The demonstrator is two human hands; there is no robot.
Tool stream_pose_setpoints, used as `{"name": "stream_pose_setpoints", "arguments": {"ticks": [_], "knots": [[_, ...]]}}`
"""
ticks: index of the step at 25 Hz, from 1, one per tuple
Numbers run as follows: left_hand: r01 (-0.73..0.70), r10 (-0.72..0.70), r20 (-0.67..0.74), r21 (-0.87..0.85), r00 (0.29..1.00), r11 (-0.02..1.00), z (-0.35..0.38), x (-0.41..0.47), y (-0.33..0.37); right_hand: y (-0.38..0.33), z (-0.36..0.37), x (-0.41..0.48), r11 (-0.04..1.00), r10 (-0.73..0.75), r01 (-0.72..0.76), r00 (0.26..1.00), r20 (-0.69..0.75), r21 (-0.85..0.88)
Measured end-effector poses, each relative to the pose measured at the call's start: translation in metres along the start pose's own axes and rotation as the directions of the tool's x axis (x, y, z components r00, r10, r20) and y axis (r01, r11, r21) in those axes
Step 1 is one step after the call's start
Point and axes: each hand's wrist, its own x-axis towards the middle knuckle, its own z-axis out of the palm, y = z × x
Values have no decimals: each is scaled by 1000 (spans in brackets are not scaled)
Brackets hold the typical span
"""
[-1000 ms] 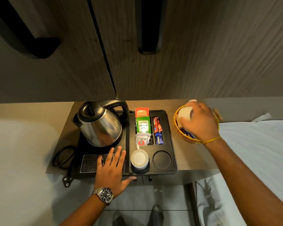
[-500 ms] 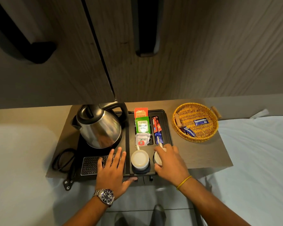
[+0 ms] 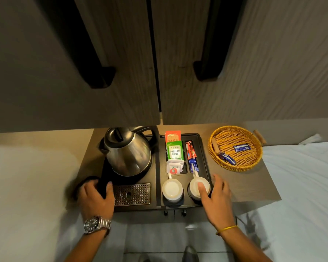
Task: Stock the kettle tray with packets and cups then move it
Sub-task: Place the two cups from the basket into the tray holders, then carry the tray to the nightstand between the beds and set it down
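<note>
The black kettle tray (image 3: 203, 148) lies on a brown mat, with a steel kettle (image 3: 128, 154) on its left half. Its right half holds an orange packet (image 3: 172, 137), a green packet (image 3: 175, 150), a white packet (image 3: 174, 167) and red and blue sticks (image 3: 190, 151). Two white cups stand upside down in the front holders, the left cup (image 3: 171, 189) and the right cup (image 3: 194, 183). My left hand (image 3: 95, 199) grips the tray's front left edge. My right hand (image 3: 218, 199) clasps the tray's right edge, thumb resting on the right cup.
A round wicker basket (image 3: 235, 165) sits on the mat to the right, with a few blue sachets (image 3: 241, 148) inside. Dark wood cupboard doors with black handles (image 3: 203, 70) hang above. White bedding flanks the mat on both sides. A perforated drip grille (image 3: 133, 193) fills the tray's front left.
My right hand brought a cup from the basket and set it in the right holder, then slid to the tray's right edge. My left hand moved off the grille to the left edge.
</note>
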Motion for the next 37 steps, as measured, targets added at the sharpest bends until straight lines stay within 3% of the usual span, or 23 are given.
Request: {"name": "stream_pose_setpoints", "arguments": {"ticks": [2,6,10,12,15,18,22,25,27,29,33,37], "knots": [[131,-147,154,109,977,985,0,19,-8,-4,6,0,993,115,-114,993,26,-27],[146,-226,301,267,927,953,6,31,-6,-18,19,-1,990,133,-133,991,1,-53],[287,-413,430,327,803,900,0,54,-8,-22,20,6,965,262,-262,965,-22,29],[372,-464,472,280,750,885,-2,62,-18,-17,19,7,927,357,-356,934,9,119],[562,-498,541,56,678,825,-3,52,-40,-2,13,-2,831,416,-440,898,144,340],[552,-456,591,22,665,834,-15,19,-57,9,12,-33,760,427,-493,870,247,423],[533,-430,622,23,654,846,-47,-11,-52,17,11,-75,711,466,-473,871,155,520],[465,-349,659,-1,666,885,-74,-16,-26,28,-5,-108,665,503,-458,859,99,590],[358,-274,672,14,688,934,-87,-20,-4,37,-26,-136,622,526,-425,849,51,658],[216,-165,729,24,664,976,-96,-32,21,50,-53,-166,573,561,-413,827,28,708],[-56,33,842,-3,539,998,-99,-89,73,90,-116,-249,458,660,-376,751,-24,805],[-284,225,897,-118,381,952,-95,-187,136,154,-184,-351,382,753,-289,647,-115,878]]}}
